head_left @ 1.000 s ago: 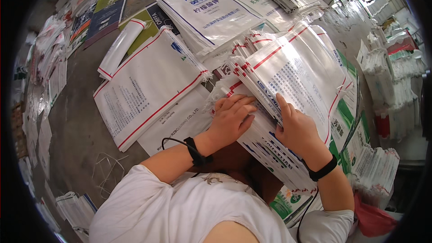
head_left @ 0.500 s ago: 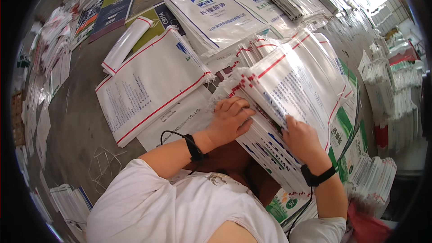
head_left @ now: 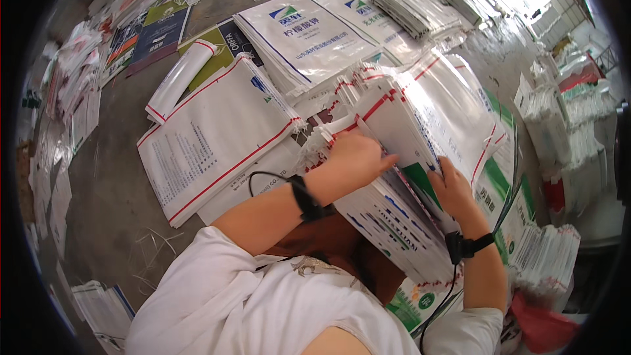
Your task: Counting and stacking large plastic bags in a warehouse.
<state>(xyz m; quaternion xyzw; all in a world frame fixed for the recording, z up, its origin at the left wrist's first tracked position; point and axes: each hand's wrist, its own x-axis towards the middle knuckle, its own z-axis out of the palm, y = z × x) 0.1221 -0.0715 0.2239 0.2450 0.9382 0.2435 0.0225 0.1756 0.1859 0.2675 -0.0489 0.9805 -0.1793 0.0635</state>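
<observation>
In front of me leans a thick stack of white woven bags [head_left: 394, 223] with red-striped edges, standing on their sides. My left hand [head_left: 358, 158] has its fingers curled over the bags' frayed upper edge, its thumb sticking out to the right. My right hand [head_left: 453, 187] grips the side edge of a tilted upper bundle of bags [head_left: 444, 112]. Between that bundle and the lower stack a gap shows, with a green printed patch [head_left: 420, 181] inside. Both wrists wear black bands with cables. The left fingertips are partly hidden.
Left of the stack lies a flat pile of white bags [head_left: 210, 144], with a rolled bag [head_left: 181, 82] beyond it. Further piles of printed bags [head_left: 305, 36] lie ahead. Tall bundles [head_left: 559, 125] stand at the right. Loose string [head_left: 154, 250] lies on the floor at left.
My left hand has moved right and slightly up along the bag edges. The right hand has shifted right, and the gap between upper bundle and lower stack has widened, showing green print.
</observation>
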